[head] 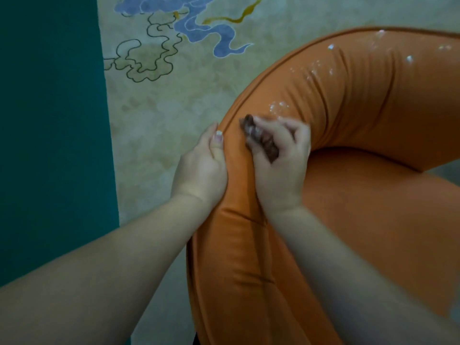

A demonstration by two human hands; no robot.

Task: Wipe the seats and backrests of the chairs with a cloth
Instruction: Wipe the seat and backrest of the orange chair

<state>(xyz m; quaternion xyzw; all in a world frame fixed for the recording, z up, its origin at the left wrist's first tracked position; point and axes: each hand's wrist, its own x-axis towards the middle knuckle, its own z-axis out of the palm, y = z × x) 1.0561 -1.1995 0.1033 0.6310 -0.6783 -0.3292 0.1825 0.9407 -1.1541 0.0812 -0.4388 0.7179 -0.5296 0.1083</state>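
An orange upholstered chair has a curved padded backrest (348,95) that sweeps from the lower middle up to the right, with the seat (373,220) inside the curve. Wet foamy spots glisten on the backrest's top. My right hand (278,165) grips a small bunched dark brown cloth (258,138) and presses it on the backrest's top edge. My left hand (201,170) holds the outer side of the backrest, thumb lying on the piping, right beside the cloth.
A pale carpet (174,95) with blue cloud shapes and dark outlined swirls lies under and left of the chair. A teal floor strip (49,120) runs along the left edge.
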